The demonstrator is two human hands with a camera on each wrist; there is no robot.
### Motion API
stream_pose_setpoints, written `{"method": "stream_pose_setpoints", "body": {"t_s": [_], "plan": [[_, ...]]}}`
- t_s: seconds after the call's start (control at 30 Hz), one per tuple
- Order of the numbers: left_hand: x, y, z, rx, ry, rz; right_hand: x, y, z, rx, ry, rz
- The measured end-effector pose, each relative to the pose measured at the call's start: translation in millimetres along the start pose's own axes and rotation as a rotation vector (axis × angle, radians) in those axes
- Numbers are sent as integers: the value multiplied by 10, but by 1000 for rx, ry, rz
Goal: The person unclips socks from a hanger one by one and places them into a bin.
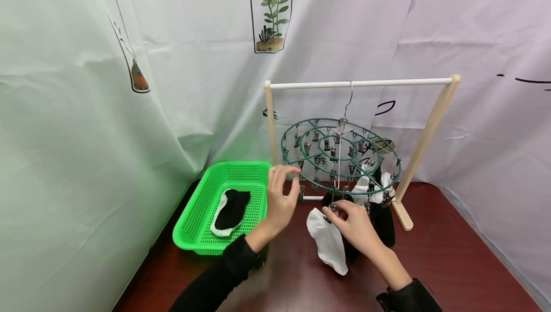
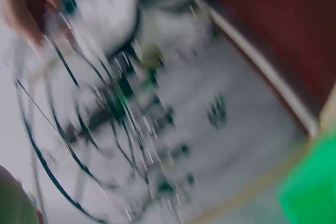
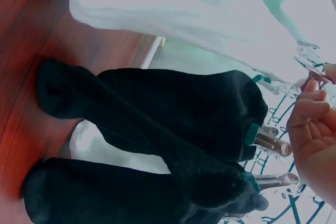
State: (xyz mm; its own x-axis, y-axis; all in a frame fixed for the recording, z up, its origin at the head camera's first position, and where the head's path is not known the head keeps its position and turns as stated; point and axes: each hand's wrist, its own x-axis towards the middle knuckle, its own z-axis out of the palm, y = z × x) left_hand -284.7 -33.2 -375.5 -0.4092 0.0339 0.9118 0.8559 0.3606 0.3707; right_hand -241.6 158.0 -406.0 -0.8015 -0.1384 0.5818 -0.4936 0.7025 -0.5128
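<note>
My right hand (image 1: 355, 226) pinches a metal clip (image 1: 330, 210) at the front rim of a round green drying hanger (image 1: 340, 192). From that clip a white sock (image 1: 328, 242) hangs; in the right wrist view the sock (image 3: 184, 19) stretches away from the fingers. Black socks (image 3: 178, 111) hang from neighbouring clips, with more white fabric behind them. My left hand (image 1: 281, 197) is raised left of the hanger, thumb and fingers bent and apart, holding nothing. The left wrist view is blurred.
The hanger hooks onto the white bar (image 1: 310, 85) of a wooden-legged rack (image 1: 426, 137). On the left, a green basket (image 1: 185, 230) contains a black sock (image 1: 232, 209) and a white one (image 1: 220, 230). The dark red table (image 1: 447, 264) lies beneath, a patterned curtain behind.
</note>
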Motion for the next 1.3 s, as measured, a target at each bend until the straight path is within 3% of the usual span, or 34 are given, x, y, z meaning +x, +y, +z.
{"method": "stream_pose_setpoints", "body": {"t_s": [0.1,0.2,0.3,0.4,0.47,0.57,0.73,1.0,1.17,1.3], "plan": [[-278,193,35,-92,-69,-185,12,11,-20,1,5,-2],[-556,256,116,-136,-213,-488,16,16,-21,9,-8,18],[-757,196,184,-179,-345,-794,7,11,-6,22,-32,35],[-837,68,211,-308,-501,-973,3,9,0,33,-50,42],[-858,-14,194,-405,-605,-1036,1,10,3,37,-58,42],[-862,-102,150,-490,-710,-1049,-2,23,0,35,-59,40],[-851,-159,89,-508,-736,-997,0,67,-24,24,-33,38],[-914,-183,54,-581,-630,-938,-4,115,-35,14,5,28],[-950,-202,72,-507,-526,-840,-9,124,-39,13,-6,41],[-951,-215,61,-448,-505,-792,-18,104,-57,28,-38,70]]}}
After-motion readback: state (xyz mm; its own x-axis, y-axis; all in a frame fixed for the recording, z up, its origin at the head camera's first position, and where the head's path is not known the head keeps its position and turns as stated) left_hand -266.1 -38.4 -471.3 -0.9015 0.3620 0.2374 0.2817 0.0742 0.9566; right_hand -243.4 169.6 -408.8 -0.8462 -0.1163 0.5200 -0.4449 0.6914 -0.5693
